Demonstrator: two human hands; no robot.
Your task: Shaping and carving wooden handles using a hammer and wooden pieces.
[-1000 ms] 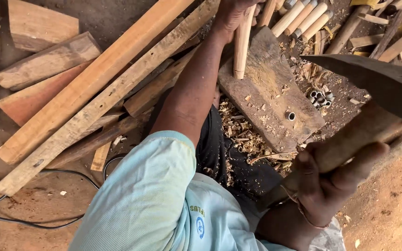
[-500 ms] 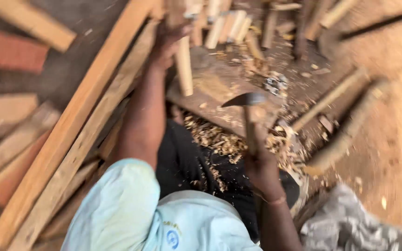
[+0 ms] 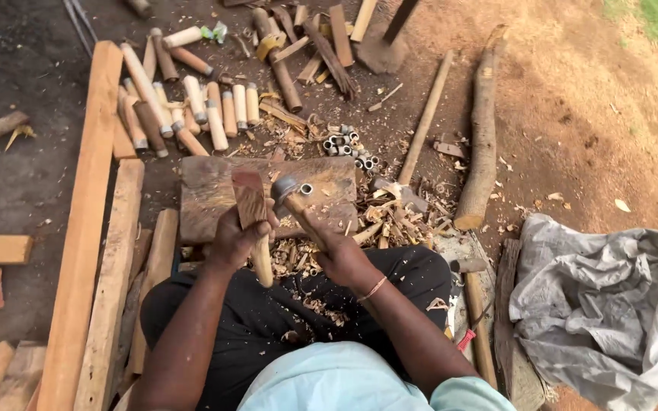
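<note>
My left hand (image 3: 236, 237) grips a short flat-ended wooden piece (image 3: 251, 199) and holds it upright on a worn wooden block (image 3: 211, 190) in front of my knees. My right hand (image 3: 344, 257) is closed on a wooden stick with a grey metal end (image 3: 289, 194). That metal end rests right beside the top of the wooden piece. A small metal ring (image 3: 306, 189) lies on the block just to its right. Wood shavings (image 3: 306, 262) cover my lap and the ground under both hands.
Several rounded wooden handles (image 3: 192, 106) lie beyond the block, with a cluster of metal rings (image 3: 348, 144) nearby. Long planks (image 3: 85, 228) run along the left. A log (image 3: 483, 129) and a thin pole (image 3: 424, 114) lie at the right, a crumpled grey cloth (image 3: 595, 304) further right.
My right hand, raised earlier with a bladed tool, is now down at the block holding the metal-ended stick. My left hand has drawn its wooden piece nearer. The view has tilted forward.
</note>
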